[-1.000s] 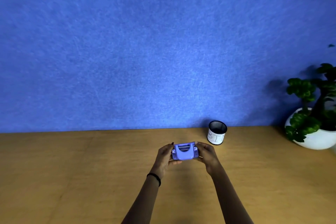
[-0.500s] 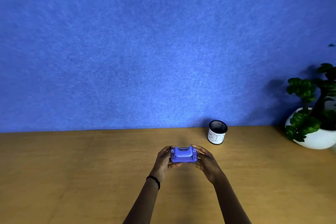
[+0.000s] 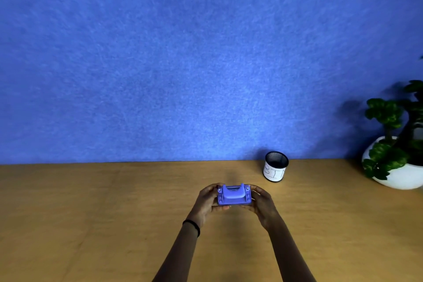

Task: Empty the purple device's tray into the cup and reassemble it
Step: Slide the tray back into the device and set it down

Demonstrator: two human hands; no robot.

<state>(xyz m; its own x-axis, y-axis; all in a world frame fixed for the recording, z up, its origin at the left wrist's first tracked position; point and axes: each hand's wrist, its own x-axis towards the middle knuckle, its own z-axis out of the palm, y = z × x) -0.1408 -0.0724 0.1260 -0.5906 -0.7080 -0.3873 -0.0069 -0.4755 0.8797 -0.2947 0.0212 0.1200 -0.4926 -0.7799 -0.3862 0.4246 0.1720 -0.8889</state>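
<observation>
**Device held in both hands, tray not yet seen apart**

While the purple device [image 3: 234, 195] sits raised just above the wooden table [image 3: 91, 213], the left hand [image 3: 207, 201] and the right hand [image 3: 261, 204] each clasp one end of it, fingers curled round the sides and thumbs underneath near the front edge. Both hands are closed on the body, top side facing up. No tray shows as a separate part, so whether it is still seated or already back in cannot be told; the device looks whole. The cup [image 3: 275, 166], a mesh pot with a white label, stands upright well apart, further back and to the right near the blue wall [image 3: 206, 52]. A potted plant [image 3: 396, 151] sits at the far right. If the tray is still in, the next move likely calls for one hand to steady the body while the other works the base loose, keeping it level so nothing spills before reaching the cup.
</observation>
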